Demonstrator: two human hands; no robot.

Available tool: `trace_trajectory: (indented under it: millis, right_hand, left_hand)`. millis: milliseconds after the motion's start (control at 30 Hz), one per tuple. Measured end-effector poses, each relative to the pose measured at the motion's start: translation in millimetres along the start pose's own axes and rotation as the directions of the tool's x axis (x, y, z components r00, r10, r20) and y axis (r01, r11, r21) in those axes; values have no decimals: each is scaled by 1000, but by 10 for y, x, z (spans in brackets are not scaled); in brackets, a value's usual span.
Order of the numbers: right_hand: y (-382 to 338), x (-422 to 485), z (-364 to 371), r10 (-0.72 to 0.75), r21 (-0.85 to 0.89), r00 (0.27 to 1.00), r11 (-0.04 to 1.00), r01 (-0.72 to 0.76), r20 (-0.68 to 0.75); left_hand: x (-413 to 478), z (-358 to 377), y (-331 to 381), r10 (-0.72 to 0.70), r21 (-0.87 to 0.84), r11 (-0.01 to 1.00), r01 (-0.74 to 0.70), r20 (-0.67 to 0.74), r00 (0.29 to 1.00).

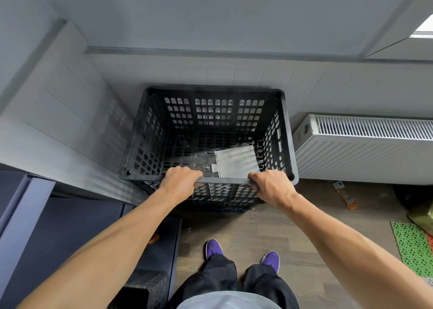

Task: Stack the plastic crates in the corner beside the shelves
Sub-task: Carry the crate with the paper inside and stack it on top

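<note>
A black perforated plastic crate (210, 126) stands in the corner against the grey tiled walls, on top of what looks like another dark crate. Both my hands grip its near rim: my left hand (179, 179) at the left of the rim, my right hand (271, 184) at the right. Inside the crate, on its floor, lies a white sheet of paper (236, 161). Part of another black crate (150, 290) shows at the bottom left, beside dark blue shelves (70, 226).
A white radiator (365, 149) hangs on the wall right of the crate. On the wood floor lie an orange-handled tool (344, 195), a green perforated mat (412, 247) and a dark bag at the far right. My purple shoes stand below.
</note>
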State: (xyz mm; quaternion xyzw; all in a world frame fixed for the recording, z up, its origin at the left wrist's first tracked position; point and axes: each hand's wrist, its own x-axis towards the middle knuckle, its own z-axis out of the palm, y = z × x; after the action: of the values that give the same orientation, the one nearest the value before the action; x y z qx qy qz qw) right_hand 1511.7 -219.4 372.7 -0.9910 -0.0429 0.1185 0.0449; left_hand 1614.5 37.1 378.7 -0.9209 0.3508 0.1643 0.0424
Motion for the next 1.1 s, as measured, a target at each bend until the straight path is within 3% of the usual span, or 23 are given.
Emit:
trace_trajectory:
  millis: [433,1100]
  right_hand:
    - [-28,-15,-73,9,-71,1000,997,-9,-14]
    - [-66,111,30,0,-55,1000,999,2,29]
  left_hand:
    - [-24,16,0,-34,72,997,36,-41,999]
    - [-22,88,-84,-74,-6,997,74,-31,997]
